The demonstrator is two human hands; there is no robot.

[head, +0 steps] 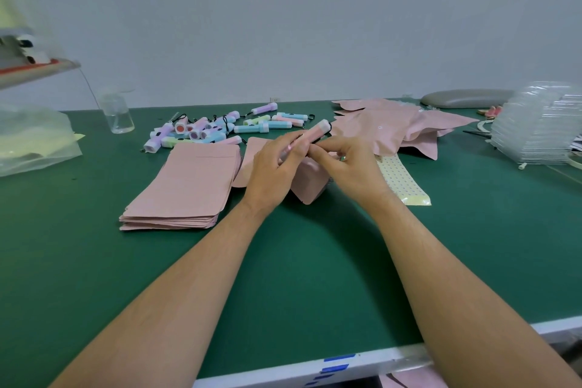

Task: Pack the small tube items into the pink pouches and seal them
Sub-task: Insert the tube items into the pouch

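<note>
- Across the green table (94,261), by a grey wall (283,25): pastel tubes (220,127), stacked pouches (185,186).
- Together the left hand (274,173) and right hand (349,167) pinch a pink tube (315,132) (perhaps over a pouch (310,187)).

Head camera looks forward-down, close over green table (283,277).

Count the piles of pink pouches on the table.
2. A neat flat stack lies beside the left hand; a loose heap lies back right, beyond the right hand. Single pouches under the hands, which hold a pink tube, are partly hidden.
</note>
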